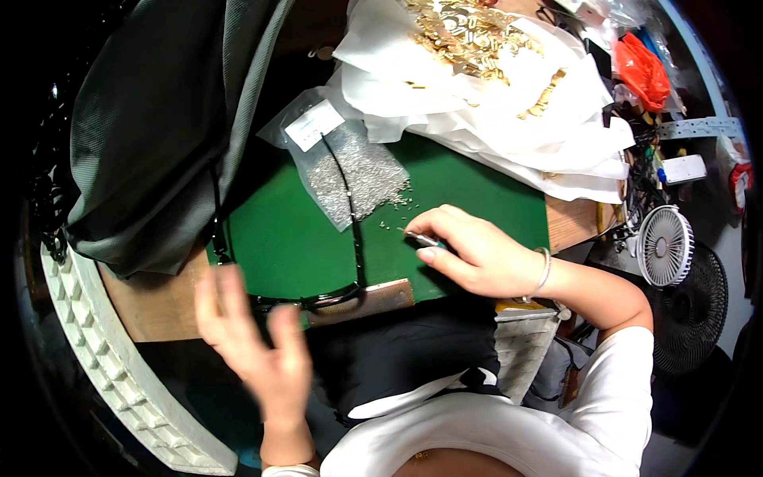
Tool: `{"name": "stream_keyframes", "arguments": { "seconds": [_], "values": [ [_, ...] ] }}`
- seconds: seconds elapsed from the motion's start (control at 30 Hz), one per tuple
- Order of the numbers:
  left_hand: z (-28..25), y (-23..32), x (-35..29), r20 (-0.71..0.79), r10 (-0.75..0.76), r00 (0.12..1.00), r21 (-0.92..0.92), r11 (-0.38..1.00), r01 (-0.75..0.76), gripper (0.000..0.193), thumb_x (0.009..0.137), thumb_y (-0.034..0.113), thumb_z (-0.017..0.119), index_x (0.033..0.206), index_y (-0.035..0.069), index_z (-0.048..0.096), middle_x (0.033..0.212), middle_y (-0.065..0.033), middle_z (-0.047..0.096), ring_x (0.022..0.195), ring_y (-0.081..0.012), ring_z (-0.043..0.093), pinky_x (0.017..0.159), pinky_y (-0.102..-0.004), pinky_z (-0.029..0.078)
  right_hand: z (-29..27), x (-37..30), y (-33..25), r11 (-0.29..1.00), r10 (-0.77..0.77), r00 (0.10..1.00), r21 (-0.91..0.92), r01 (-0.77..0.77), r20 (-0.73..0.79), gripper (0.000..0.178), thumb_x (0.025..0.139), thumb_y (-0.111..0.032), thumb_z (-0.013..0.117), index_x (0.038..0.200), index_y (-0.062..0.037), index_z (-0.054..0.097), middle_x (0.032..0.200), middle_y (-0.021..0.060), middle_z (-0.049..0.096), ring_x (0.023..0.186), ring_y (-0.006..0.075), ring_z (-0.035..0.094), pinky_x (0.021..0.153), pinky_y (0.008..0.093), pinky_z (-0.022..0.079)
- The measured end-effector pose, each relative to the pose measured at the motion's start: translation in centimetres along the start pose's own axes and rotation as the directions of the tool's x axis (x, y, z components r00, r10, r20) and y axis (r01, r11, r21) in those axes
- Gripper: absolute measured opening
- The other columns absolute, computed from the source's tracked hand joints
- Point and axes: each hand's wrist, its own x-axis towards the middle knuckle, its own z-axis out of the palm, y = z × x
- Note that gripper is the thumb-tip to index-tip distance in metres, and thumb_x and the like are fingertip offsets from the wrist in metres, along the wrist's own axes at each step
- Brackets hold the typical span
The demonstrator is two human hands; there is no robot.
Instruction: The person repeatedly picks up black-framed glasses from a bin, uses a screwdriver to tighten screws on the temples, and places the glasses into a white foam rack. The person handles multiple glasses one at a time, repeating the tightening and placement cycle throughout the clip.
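My left hand (258,350), blurred by motion, is raised over the near left edge of the green mat (477,199). Its fingers are spread and nothing shows in them. My right hand (485,254) is closed around a small tool (429,241) with a dark handle and a thin tip; its exact kind is unclear. Just beyond that tip, a few tiny silvery pieces (385,226) lie loose on the mat. They trail from the mouth of a clear plastic bag (338,179), which is full of similar pieces and bears a white label.
A glossy black cord (356,246) loops across the view. At the mat's near edge lies a flat brown piece (362,302). White sheeting (445,103) holds a heap of gold-coloured metal parts (477,40). Dark cloth (151,143) hangs at left; a white fan (664,245) stands at right.
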Motion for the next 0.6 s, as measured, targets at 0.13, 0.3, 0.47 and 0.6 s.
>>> {"name": "stream_keyframes", "arguments": {
  "seconds": [0.13,0.3,0.47,0.6],
  "values": [
    [2.8,2.2,-0.4,0.289,0.179,0.94,-0.328,0.942,-0.079,0.038,0.063,0.005,0.07,0.098,0.001,0.055,0.079,-0.0077,0.055,0.071,-0.0181,0.053,0.067,-0.0304,0.043,-0.5,-0.8,-1.3,0.999,-0.034,0.999,0.018,0.033,0.041,0.021,0.084,-0.017,0.046,0.098,-0.0017,0.045,0.091,0.0187,0.05,0.085,0.0328,0.052,0.075,0.0373,0.042],
    [-0.9,0.5,-1.5,0.051,-0.127,0.991,-0.873,0.475,0.106,0.042,0.061,0.025,0.075,0.071,0.008,0.038,0.071,-0.002,0.041,0.064,-0.0136,0.041,0.054,-0.0229,0.032,-6.9,2.2,-2.6,0.987,0.123,0.947,-0.067,-0.149,-0.297,0.023,0.078,-0.027,0.055,0.084,-0.0041,0.055,0.078,0.0143,0.058,0.074,0.0278,0.057,0.068,0.0339,0.044],
    [-1.3,2.6,-0.3,0.23,-0.322,0.918,-0.916,0.246,0.316,0.047,0.064,0.034,0.071,0.086,0.006,0.041,0.076,-0.0044,0.045,0.065,-0.012,0.043,0.059,-0.0198,0.035,-18.4,10.3,4.3,0.651,0.008,0.838,-0.633,-0.419,-0.546,0.027,0.073,-0.025,0.061,0.081,0.0003,0.056,0.071,0.0176,0.057,0.066,0.0307,0.055,0.061,0.0348,0.042],
    [-3.7,1.6,-2.2,0.361,-0.233,0.903,-0.876,0.246,0.414,0.059,0.069,0.027,0.069,0.11,-0.005,0.043,0.085,-0.0112,0.054,0.072,-0.0137,0.056,0.062,-0.02,0.044,-18.7,10.5,5.0,0.692,-0.034,0.943,-0.688,-0.216,-0.33,0.03,0.07,-0.025,0.065,0.079,0.0007,0.054,0.074,0.0184,0.057,0.071,0.0301,0.056,0.063,0.0354,0.042]
  ]
}}
